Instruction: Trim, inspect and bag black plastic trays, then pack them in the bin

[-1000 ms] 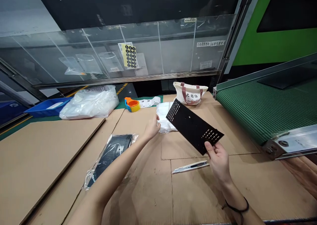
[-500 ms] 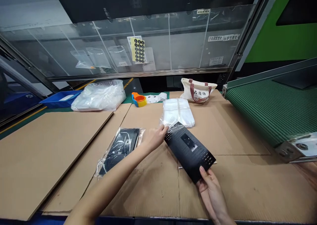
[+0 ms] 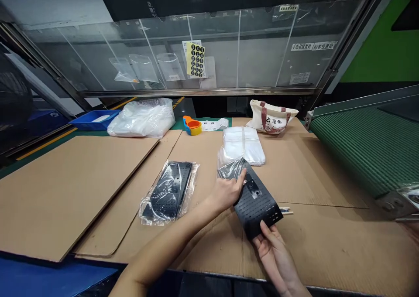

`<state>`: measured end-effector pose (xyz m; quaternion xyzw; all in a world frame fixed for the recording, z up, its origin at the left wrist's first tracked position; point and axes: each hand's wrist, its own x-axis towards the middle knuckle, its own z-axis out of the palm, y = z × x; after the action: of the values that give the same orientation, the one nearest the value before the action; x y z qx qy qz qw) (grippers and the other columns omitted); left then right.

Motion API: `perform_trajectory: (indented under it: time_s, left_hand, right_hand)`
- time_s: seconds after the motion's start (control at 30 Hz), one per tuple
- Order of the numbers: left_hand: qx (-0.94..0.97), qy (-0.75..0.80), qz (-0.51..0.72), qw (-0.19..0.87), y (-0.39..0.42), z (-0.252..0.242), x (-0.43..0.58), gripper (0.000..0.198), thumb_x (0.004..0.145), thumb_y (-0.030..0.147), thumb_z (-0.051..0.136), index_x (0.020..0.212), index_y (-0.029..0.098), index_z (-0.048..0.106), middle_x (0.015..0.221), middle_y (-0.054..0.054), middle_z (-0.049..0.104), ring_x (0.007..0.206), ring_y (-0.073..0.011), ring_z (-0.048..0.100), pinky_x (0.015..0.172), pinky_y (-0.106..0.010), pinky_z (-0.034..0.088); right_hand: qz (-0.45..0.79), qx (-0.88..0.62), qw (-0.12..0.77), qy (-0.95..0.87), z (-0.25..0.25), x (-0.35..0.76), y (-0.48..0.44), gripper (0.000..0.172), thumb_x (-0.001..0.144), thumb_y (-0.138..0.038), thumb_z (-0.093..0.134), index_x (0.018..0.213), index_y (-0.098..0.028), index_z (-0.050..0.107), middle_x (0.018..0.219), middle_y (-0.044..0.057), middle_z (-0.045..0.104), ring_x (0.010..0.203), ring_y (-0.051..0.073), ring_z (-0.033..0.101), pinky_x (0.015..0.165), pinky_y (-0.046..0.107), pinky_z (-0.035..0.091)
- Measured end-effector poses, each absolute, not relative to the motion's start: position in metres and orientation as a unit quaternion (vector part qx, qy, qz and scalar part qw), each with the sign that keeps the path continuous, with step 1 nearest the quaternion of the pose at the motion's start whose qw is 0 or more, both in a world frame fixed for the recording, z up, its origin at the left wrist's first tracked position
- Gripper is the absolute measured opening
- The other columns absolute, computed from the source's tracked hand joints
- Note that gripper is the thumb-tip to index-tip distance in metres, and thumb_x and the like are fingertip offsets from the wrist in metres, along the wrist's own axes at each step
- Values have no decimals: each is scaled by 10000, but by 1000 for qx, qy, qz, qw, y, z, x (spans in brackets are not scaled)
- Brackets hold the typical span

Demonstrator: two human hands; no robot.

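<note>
Cream tote (image 3: 274, 117) stands right of centre; blue tray (image 3: 85, 121) sits left.

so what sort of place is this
Most likely a factory workstation, perhaps for packing: there's a green conveyor belt at the right, a banded stack of plastic bags on the bench, and a sheet of round stickers at the back.

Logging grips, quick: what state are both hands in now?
Left hand: curled against the panel; grip cannot be told.
Right hand: closed, holding the panel's near end.
</note>
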<state>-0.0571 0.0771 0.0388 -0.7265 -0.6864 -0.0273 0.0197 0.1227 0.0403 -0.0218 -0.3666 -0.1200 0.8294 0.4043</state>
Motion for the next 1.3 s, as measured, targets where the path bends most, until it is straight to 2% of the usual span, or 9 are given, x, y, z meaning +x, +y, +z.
perform_trajectory:
  time_s: [0.13,0.3,0.57,0.67,0.83,0.93,1.1,1.23,1.3]
  left_hand:
    - [-711,-701,-35,31,71,45,-59,499,967,206,285,1455,154,374,759,-145,709,657,-237,688,574,-299,496]
    - [-722,-690,-23,47,64,45,-59,488,977,247,292,1450,175,386,725,-120,706,624,-221,679,542,-282,486]
    - [-764,-621,-61,166,50,41,-58,449,969,181,332,1398,100,442,588,-33,652,475,-139,608,428,-215,396]
    - [-756,-604,-88,234,45,40,-57,425,947,138,382,1352,48,477,525,4,598,408,-123,554,401,-217,356]
    - [-767,-581,-94,257,37,42,-53,407,944,129,390,1324,12,481,495,32,561,386,-97,522,388,-215,309]
    - [-758,-588,-97,265,31,42,-48,416,951,145,380,1334,1,457,497,32,553,396,-105,529,397,-233,310]
    - [-777,-570,-87,253,23,45,-44,438,912,78,385,1335,-29,426,514,32,539,399,-103,508,405,-256,294]
    - [-762,-578,-125,263,16,48,-43,407,934,88,372,1312,-49,431,537,31,554,411,-100,513,417,-261,317]
    - [-774,-572,-118,243,11,49,-41,428,934,93,371,1337,-49,395,550,37,565,421,-109,522,415,-267,339]
  right_hand:
    - [847,-367,364,-129,-19,117,32,362,510,-234,912,787,-236,679,833,-28,751,710,124,699,566,188,554]
    - [819,-386,417,-81,-18,110,29,407,409,-225,940,711,-239,667,767,-52,736,666,113,677,550,181,543]
    - [813,-391,413,-123,-12,108,23,398,422,-299,942,709,-217,680,774,-37,733,665,103,669,551,166,540]
    - [837,-392,349,-154,-10,108,23,399,449,-283,938,753,-182,700,796,-3,741,631,99,659,505,156,519]
    - [815,-403,401,-114,-3,107,26,445,388,-281,950,747,-207,698,793,-24,739,680,103,670,577,161,544]
    - [842,-392,335,-158,-2,104,27,418,435,-286,939,771,-188,711,801,9,738,671,119,666,526,168,525]
    - [819,-368,407,-168,-12,99,21,363,504,-337,914,773,-216,701,820,-12,728,733,120,666,593,175,530]
    - [864,-334,300,-228,-13,97,18,351,563,-314,891,828,-165,716,772,36,718,703,157,664,601,230,541]
    - [845,-338,362,-201,-8,95,22,356,551,-328,892,829,-188,718,788,18,716,714,143,659,621,220,544]
